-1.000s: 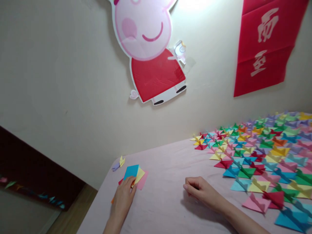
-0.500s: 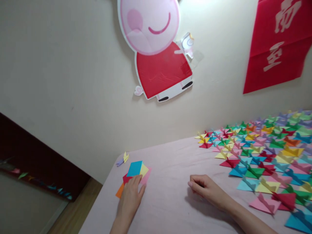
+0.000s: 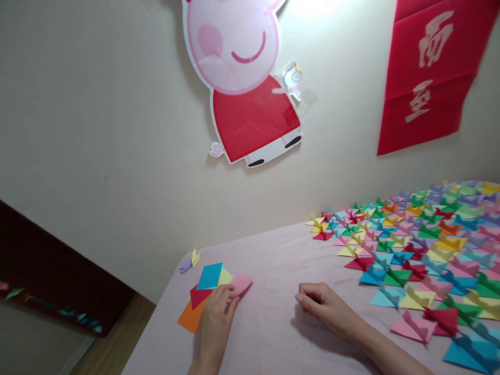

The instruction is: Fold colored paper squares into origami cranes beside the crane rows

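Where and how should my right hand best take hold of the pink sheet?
Probably pinch its right edge, coming from the right: the thin pink sheet juts out free toward your right hand, while your left hand holds its left end.

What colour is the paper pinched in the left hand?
The paper in the left hand is pink; it shows best in the head view.
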Action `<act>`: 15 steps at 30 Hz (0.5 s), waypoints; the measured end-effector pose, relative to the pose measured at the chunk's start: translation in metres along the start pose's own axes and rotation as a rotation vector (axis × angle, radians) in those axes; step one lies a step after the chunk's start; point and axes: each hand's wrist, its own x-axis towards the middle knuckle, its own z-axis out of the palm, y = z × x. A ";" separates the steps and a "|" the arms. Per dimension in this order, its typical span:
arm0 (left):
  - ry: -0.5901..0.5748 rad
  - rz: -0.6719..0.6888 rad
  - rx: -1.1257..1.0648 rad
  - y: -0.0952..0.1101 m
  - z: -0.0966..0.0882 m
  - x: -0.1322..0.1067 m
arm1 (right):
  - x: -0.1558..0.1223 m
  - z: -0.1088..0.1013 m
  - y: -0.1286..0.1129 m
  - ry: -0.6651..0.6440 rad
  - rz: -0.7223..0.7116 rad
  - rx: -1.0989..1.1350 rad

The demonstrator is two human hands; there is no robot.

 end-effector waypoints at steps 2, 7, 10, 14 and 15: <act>-0.050 0.080 -0.055 0.026 0.014 -0.005 | 0.000 -0.001 0.000 0.052 -0.023 -0.024; -0.103 0.208 -0.109 0.076 0.043 -0.006 | -0.002 -0.001 0.001 0.120 -0.052 -0.047; -0.092 0.223 -0.064 0.079 0.043 0.000 | -0.003 -0.001 0.002 0.118 -0.048 -0.055; 0.001 0.223 0.015 0.053 0.020 0.014 | -0.002 -0.001 0.002 0.118 -0.025 -0.065; 0.058 0.199 0.035 0.044 0.012 0.019 | -0.002 -0.001 0.002 0.116 -0.024 -0.069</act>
